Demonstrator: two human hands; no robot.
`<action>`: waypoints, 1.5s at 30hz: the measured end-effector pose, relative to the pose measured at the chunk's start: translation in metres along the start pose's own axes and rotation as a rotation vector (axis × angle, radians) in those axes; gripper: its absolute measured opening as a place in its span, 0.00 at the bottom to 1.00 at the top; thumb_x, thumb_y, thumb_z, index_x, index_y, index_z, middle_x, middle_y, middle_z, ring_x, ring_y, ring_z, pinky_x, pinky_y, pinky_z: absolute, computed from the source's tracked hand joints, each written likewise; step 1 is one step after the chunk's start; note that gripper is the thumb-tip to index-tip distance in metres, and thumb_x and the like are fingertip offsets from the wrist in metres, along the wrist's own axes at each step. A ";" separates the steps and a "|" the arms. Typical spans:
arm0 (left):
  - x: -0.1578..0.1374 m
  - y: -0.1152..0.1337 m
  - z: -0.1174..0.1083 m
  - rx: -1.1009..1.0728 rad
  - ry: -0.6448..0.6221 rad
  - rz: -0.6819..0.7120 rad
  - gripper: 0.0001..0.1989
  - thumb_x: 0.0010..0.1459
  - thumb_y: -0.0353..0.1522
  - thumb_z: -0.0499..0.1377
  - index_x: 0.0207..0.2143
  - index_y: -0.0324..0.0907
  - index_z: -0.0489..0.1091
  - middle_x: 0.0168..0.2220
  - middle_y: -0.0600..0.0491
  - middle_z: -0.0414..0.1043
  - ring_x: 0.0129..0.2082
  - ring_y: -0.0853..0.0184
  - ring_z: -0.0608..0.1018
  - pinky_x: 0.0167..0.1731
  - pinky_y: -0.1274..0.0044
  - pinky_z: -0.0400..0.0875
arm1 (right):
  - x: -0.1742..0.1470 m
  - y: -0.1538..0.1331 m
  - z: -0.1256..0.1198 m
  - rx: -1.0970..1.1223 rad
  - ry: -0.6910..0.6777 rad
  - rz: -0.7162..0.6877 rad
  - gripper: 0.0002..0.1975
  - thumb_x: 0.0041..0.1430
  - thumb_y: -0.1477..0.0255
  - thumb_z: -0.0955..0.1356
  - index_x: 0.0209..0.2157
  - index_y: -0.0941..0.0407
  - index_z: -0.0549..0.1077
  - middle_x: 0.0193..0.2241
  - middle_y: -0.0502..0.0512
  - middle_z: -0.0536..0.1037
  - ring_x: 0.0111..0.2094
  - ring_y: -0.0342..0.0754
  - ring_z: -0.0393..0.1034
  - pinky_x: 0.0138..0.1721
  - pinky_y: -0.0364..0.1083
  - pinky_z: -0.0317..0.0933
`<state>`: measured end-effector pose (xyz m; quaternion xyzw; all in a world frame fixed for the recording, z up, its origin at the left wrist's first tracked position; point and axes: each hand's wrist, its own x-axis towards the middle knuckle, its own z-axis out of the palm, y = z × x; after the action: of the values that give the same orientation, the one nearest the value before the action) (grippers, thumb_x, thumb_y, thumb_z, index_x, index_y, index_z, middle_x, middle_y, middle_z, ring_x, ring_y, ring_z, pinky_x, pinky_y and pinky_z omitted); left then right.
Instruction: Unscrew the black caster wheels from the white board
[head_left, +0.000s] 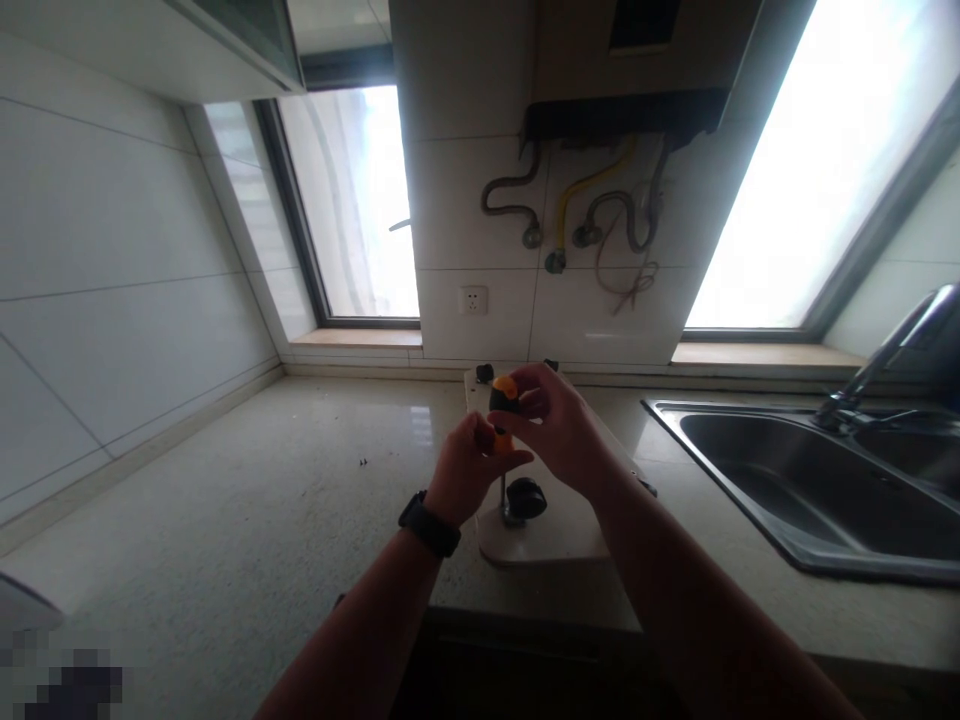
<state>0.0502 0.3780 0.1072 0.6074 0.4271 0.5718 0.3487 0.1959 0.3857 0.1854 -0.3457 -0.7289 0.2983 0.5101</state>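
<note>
Both of my hands are closed round an upright screwdriver [504,392] with an orange and black handle. My right hand [551,415] grips the upper part of the handle, and my left hand [474,455], with a dark watch on the wrist, is wrapped round its lower part. The metal shaft points down to the mounting plate of a black caster wheel [526,497]. That caster sits at the near end of a pale board [540,545] with rounded corners. Two more black casters, one of them this left caster [485,373], show at the board's far end. The screwdriver's tip is hard to make out.
Several tiny dark screws [364,462] lie on the speckled countertop [300,520] left of the board. To the right is a steel sink [750,480] with a tap [885,355]. A wall socket [472,300] and pipes under a heater are behind.
</note>
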 end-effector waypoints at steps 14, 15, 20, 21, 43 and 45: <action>-0.002 0.006 -0.016 -0.209 -0.203 -0.022 0.14 0.56 0.36 0.69 0.42 0.39 0.77 0.41 0.48 0.80 0.40 0.63 0.80 0.45 0.68 0.74 | 0.002 0.013 -0.006 0.154 -0.221 -0.051 0.18 0.60 0.70 0.69 0.52 0.54 0.73 0.45 0.57 0.80 0.45 0.50 0.77 0.48 0.53 0.73; -0.002 0.004 -0.013 -0.212 -0.167 -0.027 0.15 0.53 0.36 0.70 0.42 0.40 0.76 0.40 0.48 0.80 0.39 0.63 0.80 0.44 0.68 0.75 | 0.001 0.012 -0.005 0.101 -0.217 -0.053 0.18 0.60 0.69 0.70 0.52 0.53 0.73 0.45 0.58 0.79 0.45 0.50 0.76 0.47 0.53 0.72; 0.001 0.002 0.002 0.001 0.014 0.030 0.20 0.48 0.38 0.73 0.42 0.41 0.75 0.35 0.51 0.78 0.35 0.64 0.78 0.37 0.71 0.75 | -0.001 0.013 0.001 -0.015 -0.086 -0.027 0.23 0.52 0.63 0.77 0.49 0.54 0.75 0.43 0.58 0.77 0.39 0.50 0.74 0.42 0.53 0.72; 0.001 0.003 0.003 0.055 0.037 0.037 0.21 0.48 0.39 0.73 0.42 0.41 0.74 0.35 0.51 0.78 0.34 0.65 0.77 0.36 0.72 0.74 | -0.002 0.013 0.001 0.019 -0.058 -0.009 0.23 0.51 0.63 0.77 0.48 0.54 0.75 0.41 0.57 0.78 0.38 0.50 0.74 0.42 0.53 0.72; -0.010 -0.025 0.002 -0.138 0.033 -0.117 0.16 0.47 0.37 0.73 0.26 0.40 0.69 0.25 0.56 0.72 0.26 0.70 0.71 0.31 0.76 0.67 | 0.002 0.025 0.015 0.154 -0.029 0.029 0.24 0.58 0.61 0.73 0.54 0.52 0.69 0.39 0.53 0.77 0.37 0.48 0.73 0.40 0.49 0.70; -0.010 -0.027 0.005 -0.116 0.079 -0.101 0.19 0.46 0.38 0.74 0.26 0.40 0.67 0.24 0.58 0.69 0.25 0.72 0.69 0.29 0.77 0.66 | 0.002 0.026 0.017 0.189 -0.025 0.017 0.22 0.57 0.62 0.73 0.51 0.52 0.69 0.40 0.54 0.78 0.40 0.49 0.74 0.43 0.51 0.70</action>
<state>0.0519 0.3803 0.0779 0.5408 0.4370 0.6007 0.3946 0.1842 0.4006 0.1608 -0.2985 -0.7008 0.3743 0.5288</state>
